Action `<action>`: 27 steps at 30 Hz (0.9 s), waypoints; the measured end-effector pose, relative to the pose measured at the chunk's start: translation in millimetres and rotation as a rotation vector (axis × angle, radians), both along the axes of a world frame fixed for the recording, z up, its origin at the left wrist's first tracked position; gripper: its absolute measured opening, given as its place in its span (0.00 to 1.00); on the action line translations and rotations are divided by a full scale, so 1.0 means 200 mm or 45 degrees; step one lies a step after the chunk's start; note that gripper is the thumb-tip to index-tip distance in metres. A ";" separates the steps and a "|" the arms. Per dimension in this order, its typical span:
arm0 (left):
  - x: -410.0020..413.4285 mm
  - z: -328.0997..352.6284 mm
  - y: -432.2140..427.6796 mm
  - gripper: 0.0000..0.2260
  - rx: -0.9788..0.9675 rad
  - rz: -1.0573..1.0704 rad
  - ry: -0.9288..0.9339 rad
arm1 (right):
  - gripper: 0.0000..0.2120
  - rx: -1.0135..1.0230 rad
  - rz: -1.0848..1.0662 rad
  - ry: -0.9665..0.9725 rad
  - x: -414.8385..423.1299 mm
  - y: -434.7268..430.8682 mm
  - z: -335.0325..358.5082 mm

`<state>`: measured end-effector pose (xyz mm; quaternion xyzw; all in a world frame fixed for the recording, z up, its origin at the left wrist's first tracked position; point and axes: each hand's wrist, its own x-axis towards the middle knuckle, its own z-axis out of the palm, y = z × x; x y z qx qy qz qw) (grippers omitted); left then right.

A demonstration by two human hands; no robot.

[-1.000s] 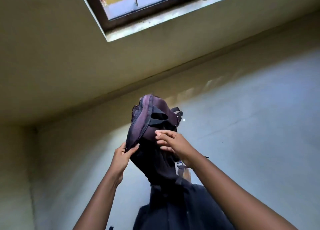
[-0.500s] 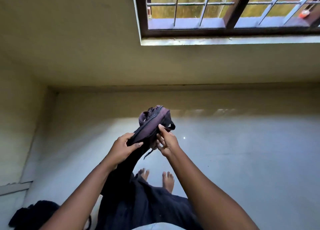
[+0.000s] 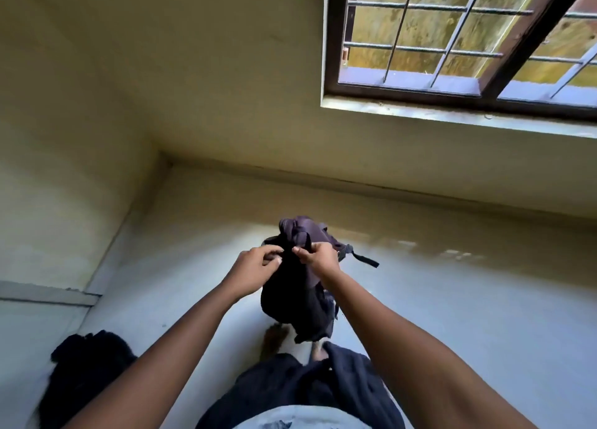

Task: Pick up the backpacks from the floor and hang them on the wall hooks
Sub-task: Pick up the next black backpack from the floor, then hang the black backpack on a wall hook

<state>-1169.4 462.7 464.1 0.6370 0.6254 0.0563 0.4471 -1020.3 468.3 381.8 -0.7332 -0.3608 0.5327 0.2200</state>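
Note:
A dark backpack with purple padded straps [image 3: 295, 289] hangs in the air in front of me, above my bare feet. My left hand [image 3: 255, 268] grips its top from the left. On the right side of the top, my right hand [image 3: 318, 260] pinches the fabric close beside the left. A black strap end sticks out to the right. A second black backpack [image 3: 85, 369] lies on the floor at the lower left. No wall hook shows in this view.
A barred window with a brown frame [image 3: 458, 40] sits in the yellowish wall at the upper right. The grey floor [image 3: 468, 299] meets the walls in a corner at the left. My dark trousers [image 3: 310, 386] fill the bottom centre.
The view has swung left and the window now sits further right. Both hands have moved together onto the top of the backpack, and the second backpack shows more fully.

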 end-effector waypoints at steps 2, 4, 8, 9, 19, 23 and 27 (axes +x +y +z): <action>0.03 0.00 0.02 0.16 0.045 0.073 -0.065 | 0.18 0.050 0.255 -0.104 0.04 -0.04 0.08; 0.06 -0.01 0.04 0.20 0.094 0.073 -0.117 | 0.17 0.117 0.463 -0.194 0.08 -0.03 0.19; 0.07 -0.02 0.12 0.24 0.242 -0.199 -0.128 | 0.16 0.295 0.835 -0.487 0.13 0.03 0.45; 0.06 0.00 0.16 0.21 0.270 -0.229 -0.106 | 0.17 0.334 0.873 -0.527 0.15 0.05 0.51; -0.10 0.36 0.45 0.04 0.310 -0.106 -0.404 | 0.11 0.645 0.598 -0.324 0.13 0.25 0.79; -0.19 0.43 0.55 0.08 0.437 0.069 -0.470 | 0.09 0.745 0.470 -0.233 0.05 0.39 0.85; -0.26 0.59 0.72 0.04 0.534 0.233 -0.579 | 0.04 0.906 0.313 -0.020 -0.06 0.58 0.95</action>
